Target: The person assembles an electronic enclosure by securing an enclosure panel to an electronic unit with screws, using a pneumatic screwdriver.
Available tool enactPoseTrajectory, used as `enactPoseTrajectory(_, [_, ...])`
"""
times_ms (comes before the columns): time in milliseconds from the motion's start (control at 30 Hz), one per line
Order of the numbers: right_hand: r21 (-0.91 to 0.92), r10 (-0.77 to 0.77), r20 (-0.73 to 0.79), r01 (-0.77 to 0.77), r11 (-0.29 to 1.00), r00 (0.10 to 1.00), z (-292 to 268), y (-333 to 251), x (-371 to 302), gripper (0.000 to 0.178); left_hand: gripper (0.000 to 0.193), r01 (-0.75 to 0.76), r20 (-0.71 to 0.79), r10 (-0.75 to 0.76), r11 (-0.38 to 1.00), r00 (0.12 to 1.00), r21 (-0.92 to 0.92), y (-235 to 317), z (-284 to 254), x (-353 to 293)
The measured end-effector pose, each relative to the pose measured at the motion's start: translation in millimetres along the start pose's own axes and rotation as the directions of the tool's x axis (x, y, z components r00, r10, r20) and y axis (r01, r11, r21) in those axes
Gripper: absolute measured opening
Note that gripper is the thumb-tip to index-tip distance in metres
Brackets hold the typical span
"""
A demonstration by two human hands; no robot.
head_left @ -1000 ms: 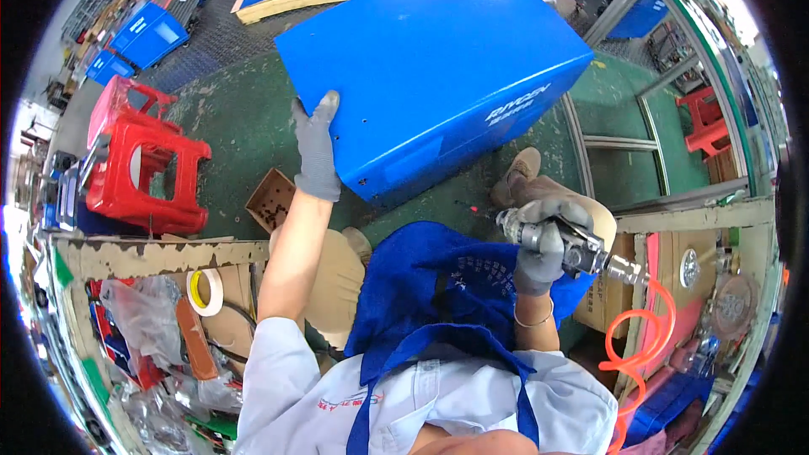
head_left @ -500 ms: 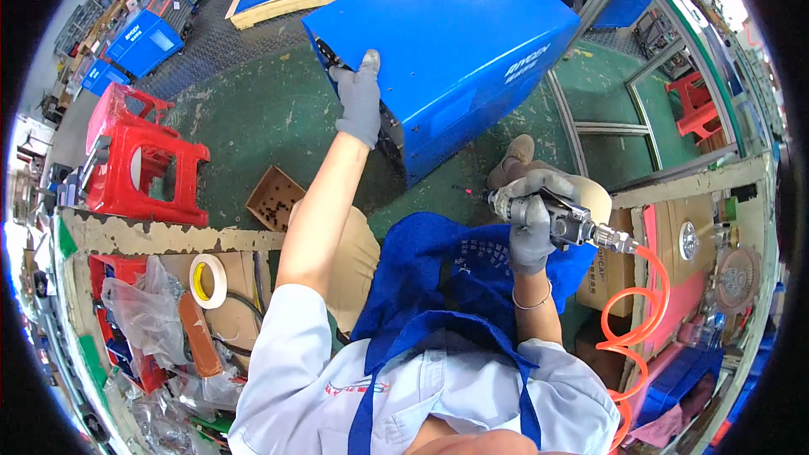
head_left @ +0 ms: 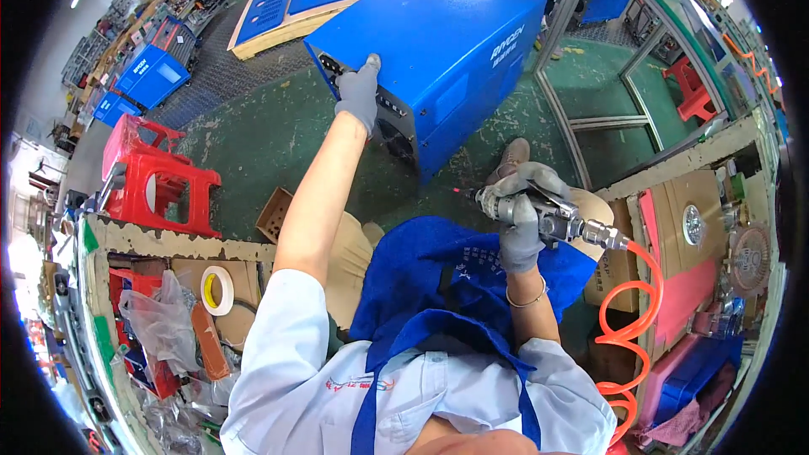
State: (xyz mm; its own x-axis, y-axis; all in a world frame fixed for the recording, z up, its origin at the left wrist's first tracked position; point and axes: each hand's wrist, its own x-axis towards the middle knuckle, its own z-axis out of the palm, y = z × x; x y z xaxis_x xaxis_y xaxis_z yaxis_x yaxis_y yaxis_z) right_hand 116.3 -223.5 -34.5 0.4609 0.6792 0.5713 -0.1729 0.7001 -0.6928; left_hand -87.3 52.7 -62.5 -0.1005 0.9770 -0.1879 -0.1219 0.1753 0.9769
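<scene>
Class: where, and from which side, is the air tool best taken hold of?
Take the air tool by its thick middle, probably from the person's near side, as the right hand does: the slim bit juts left and the orange hose runs from the right end, leaving the body between them.

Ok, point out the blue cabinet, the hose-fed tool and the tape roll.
Blue cabinet [head_left: 425, 34]: head view, on its top panel.
Hose-fed tool [head_left: 554, 226]: head view, on its metal body.
Tape roll [head_left: 225, 291]: head view, on its white ring.
</scene>
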Motion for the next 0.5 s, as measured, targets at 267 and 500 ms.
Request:
enactPoseTrajectory(267, [0.147,0.098,-0.067,-0.087,0.985,0.993,-13.7,27.4,-0.4,0.042,0.085,-0.856,0.708,0.481,0.310,0.517,0.414,-2.9,41.7,-212.6])
enactPoseTrajectory(500, [-0.398,0.732,-0.086,-0.697,0.596,0.676,-39.0,9.7,-26.0,0.064,0.025,-0.828,0.760,0.367,0.402,0.536,0.391,-65.2,94.7,-169.3])
